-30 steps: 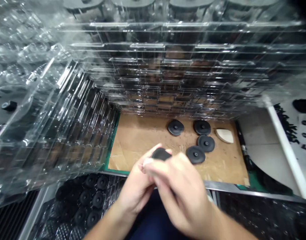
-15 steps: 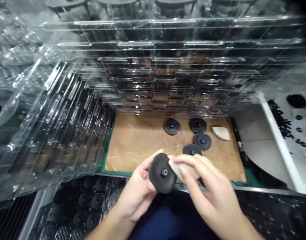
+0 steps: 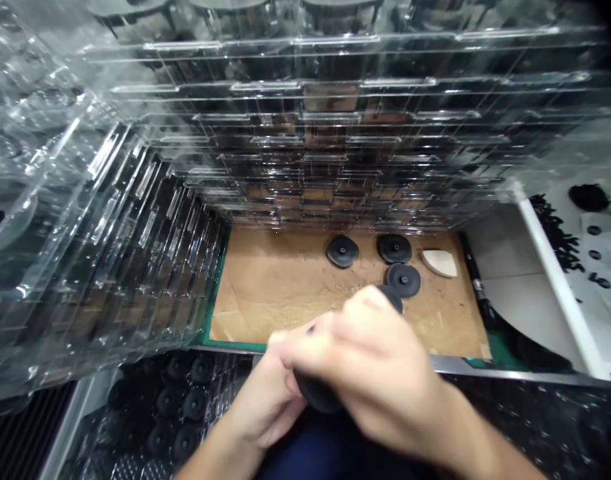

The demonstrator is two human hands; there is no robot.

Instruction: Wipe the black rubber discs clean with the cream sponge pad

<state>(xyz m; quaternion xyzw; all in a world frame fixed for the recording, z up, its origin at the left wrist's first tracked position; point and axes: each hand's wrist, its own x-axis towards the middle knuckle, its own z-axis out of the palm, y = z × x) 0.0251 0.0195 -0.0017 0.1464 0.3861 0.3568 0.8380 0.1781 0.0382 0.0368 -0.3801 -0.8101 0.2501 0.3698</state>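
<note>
My left hand point(image 3: 265, 393) grips a black rounded disc point(image 3: 318, 395) near the front edge of the work surface; only the disc's lower part shows. Closed and blurred by motion, my right hand point(image 3: 375, 360) lies across the top of that disc. The cream wedge-shaped pad seen in it half a second ago is now hidden behind the fingers. Beyond the hands lie several similar black discs point(image 3: 342, 252) with small raised centres, one partly covered by my right hand. A second cream wedge-shaped pad point(image 3: 439, 263) rests to their right.
Brown cardboard point(image 3: 270, 280) covers the green surface. Tall stacks of clear plastic trays point(image 3: 310, 140) rise at the back and left. A tray of black discs point(image 3: 180, 403) sits low at left. Right of a white divider point(image 3: 560, 280) are small black parts point(image 3: 558, 230).
My right hand has moved left and up across the disc, hiding the cream pad and most of the disc's face. My left hand stays nearly in place.
</note>
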